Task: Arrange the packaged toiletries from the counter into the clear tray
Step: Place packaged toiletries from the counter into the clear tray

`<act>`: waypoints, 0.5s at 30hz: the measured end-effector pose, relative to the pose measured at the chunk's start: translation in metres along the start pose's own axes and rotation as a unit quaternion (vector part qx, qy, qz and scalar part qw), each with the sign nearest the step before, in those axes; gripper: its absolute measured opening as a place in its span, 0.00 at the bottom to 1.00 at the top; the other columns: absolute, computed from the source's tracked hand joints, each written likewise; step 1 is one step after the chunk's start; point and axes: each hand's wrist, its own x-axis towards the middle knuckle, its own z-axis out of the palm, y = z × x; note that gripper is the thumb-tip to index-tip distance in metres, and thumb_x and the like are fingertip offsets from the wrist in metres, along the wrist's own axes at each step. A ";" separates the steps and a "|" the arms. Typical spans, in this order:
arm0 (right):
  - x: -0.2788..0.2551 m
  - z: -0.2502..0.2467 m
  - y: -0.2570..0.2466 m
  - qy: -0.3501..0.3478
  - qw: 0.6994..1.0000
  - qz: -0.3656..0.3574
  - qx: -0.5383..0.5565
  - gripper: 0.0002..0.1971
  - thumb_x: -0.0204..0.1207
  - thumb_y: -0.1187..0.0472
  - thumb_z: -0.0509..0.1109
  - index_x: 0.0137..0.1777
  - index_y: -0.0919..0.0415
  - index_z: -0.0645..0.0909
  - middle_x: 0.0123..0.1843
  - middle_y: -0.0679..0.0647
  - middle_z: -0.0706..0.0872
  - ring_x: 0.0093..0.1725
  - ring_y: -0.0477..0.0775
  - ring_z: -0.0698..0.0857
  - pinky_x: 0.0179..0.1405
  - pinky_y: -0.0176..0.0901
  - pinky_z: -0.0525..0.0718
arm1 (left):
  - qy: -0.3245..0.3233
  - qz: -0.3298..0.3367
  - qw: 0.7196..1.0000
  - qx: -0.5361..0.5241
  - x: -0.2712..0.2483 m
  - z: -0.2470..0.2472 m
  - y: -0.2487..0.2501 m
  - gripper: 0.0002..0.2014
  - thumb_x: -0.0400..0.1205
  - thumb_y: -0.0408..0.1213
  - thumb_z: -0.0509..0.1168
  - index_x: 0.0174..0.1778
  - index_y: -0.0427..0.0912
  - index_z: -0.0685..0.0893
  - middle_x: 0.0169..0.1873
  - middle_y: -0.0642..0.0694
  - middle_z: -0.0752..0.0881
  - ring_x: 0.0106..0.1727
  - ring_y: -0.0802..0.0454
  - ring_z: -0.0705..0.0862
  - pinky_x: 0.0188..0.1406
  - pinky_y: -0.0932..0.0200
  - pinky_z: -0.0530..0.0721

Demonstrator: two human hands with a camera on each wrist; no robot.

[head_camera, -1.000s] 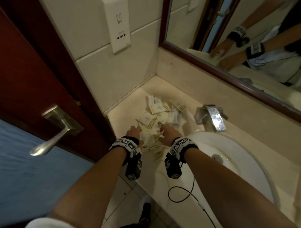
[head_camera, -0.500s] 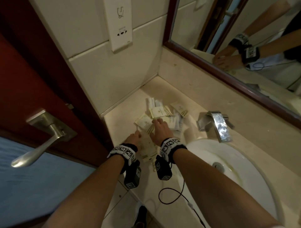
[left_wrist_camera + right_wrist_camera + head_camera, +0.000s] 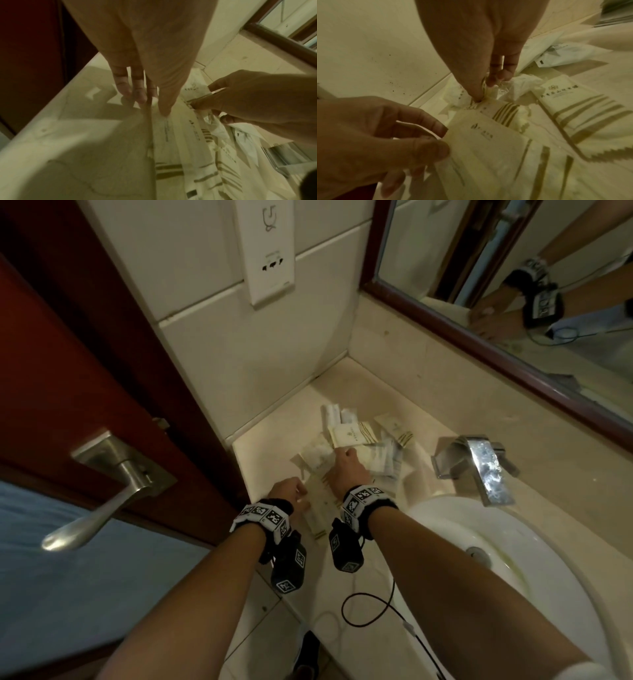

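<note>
A heap of cream toiletry packets (image 3: 356, 436) with brown stripes lies in the counter's back left corner. My left hand (image 3: 289, 491) is at the heap's near left edge. In the right wrist view it pinches the side of a flat cream packet (image 3: 488, 142) between thumb and fingers. My right hand (image 3: 346, 465) reaches into the middle of the heap. There its thumb and fingers (image 3: 483, 92) pinch the end of a striped packet (image 3: 503, 112). I cannot make out the clear tray in any view.
A chrome faucet (image 3: 479, 463) and a white basin (image 3: 513, 542) lie right of the heap. The mirror (image 3: 513, 302) runs along the back wall. A red door with a lever handle (image 3: 102, 491) stands at the left, beside a tiled wall with a socket plate (image 3: 269, 251).
My right hand has moved further back into the heap. My left hand has stayed at the heap's near left edge.
</note>
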 end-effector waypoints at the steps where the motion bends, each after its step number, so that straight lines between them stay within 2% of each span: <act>1: 0.000 -0.001 0.001 0.002 1.000 0.000 0.010 0.21 0.80 0.65 0.60 0.73 0.59 0.68 0.75 0.59 0.68 0.60 0.68 0.82 0.58 0.66 0.81 | -0.009 -0.004 1.000 0.004 0.000 0.000 0.003 0.15 0.79 0.36 0.68 0.61 0.38 0.79 0.58 0.39 0.83 0.59 0.42 0.82 0.50 0.58 0.78; 3: -0.001 -0.004 0.006 0.004 0.999 -0.007 0.032 0.17 0.80 0.60 0.61 0.69 0.60 0.73 0.69 0.60 0.73 0.61 0.68 0.81 0.59 0.64 0.81 | -0.019 -0.008 1.000 0.014 -0.002 -0.002 0.009 0.11 0.80 0.36 0.66 0.59 0.41 0.81 0.54 0.37 0.83 0.57 0.40 0.83 0.51 0.56 0.79; 4: -0.001 -0.006 0.008 0.004 0.999 -0.017 0.042 0.15 0.80 0.58 0.61 0.65 0.61 0.75 0.66 0.61 0.76 0.60 0.68 0.81 0.59 0.62 0.81 | -0.023 -0.006 0.999 0.029 -0.002 -0.003 0.011 0.08 0.81 0.34 0.64 0.54 0.46 0.81 0.49 0.35 0.81 0.51 0.38 0.81 0.48 0.56 0.78; 5: -0.002 -0.008 0.010 0.004 0.998 -0.027 0.052 0.13 0.80 0.57 0.62 0.60 0.62 0.77 0.62 0.61 0.78 0.58 0.68 0.82 0.57 0.61 0.82 | -0.023 -0.001 0.999 0.043 -0.004 -0.005 0.012 0.05 0.81 0.32 0.62 0.47 0.48 0.78 0.43 0.35 0.76 0.44 0.42 0.76 0.44 0.56 0.74; 6: -0.003 -0.011 0.012 0.004 0.997 -0.035 0.063 0.12 0.79 0.56 0.63 0.56 0.63 0.78 0.59 0.62 0.80 0.56 0.67 0.82 0.55 0.58 0.83 | -0.019 -0.005 0.999 0.051 -0.004 -0.006 0.013 0.07 0.81 0.30 0.61 0.43 0.48 0.72 0.41 0.38 0.70 0.41 0.45 0.70 0.41 0.57 0.70; 8: -0.008 -0.018 0.016 0.004 0.996 -0.047 0.078 0.09 0.79 0.56 0.65 0.49 0.63 0.77 0.52 0.61 0.82 0.51 0.64 0.83 0.47 0.52 0.81 | -0.007 -0.009 0.999 0.053 -0.007 -0.011 0.016 0.07 0.79 0.28 0.59 0.40 0.43 0.68 0.41 0.43 0.67 0.41 0.50 0.67 0.40 0.58 0.67; 10: -0.014 -0.029 0.020 0.006 0.995 -0.048 0.089 0.09 0.80 0.55 0.66 0.45 0.60 0.73 0.46 0.57 0.80 0.45 0.59 0.79 0.42 0.47 0.75 | -0.003 -0.005 0.998 0.061 -0.009 -0.019 0.020 0.08 0.80 0.28 0.58 0.37 0.43 0.68 0.42 0.43 0.66 0.42 0.50 0.66 0.41 0.57 0.66; 15: -0.030 -0.062 0.031 0.023 0.993 -0.039 0.108 0.11 0.81 0.53 0.66 0.43 0.60 0.72 0.41 0.54 0.77 0.42 0.57 0.77 0.41 0.46 0.74 | 0.018 0.032 0.996 0.081 -0.020 -0.040 0.041 0.06 0.82 0.28 0.57 0.39 0.40 0.71 0.41 0.40 0.71 0.42 0.47 0.71 0.43 0.58 0.70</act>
